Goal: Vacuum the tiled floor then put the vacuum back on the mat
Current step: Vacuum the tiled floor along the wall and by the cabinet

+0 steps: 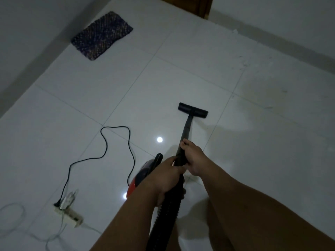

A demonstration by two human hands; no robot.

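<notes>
White glossy floor [181,60] tiles fill the dim room, with two small light glints near the middle. Far left, a dark woven mat [102,35] lies against the wall. A brown door [195,4] is cut off at the top edge.

Both arms reach forward from the near edge. The right hand [193,158] wraps the black wand [186,129] from the right side, fingers curled round it. The left hand [168,174], just nearer, has its grip closed round the joint where the wand meets the ribbed hose [166,211]. The nozzle [193,110] sits flat on the floor ahead.

The vacuum [137,180], red and dark, is mostly hidden behind the left wrist, well apart from the mat. Its black cord [105,142] loops left across the tiles to a white power strip [69,213] near left. A thin pale cable [12,211] by the strip is hard to make out. The lower hose runs out of view at the near edge.
</notes>
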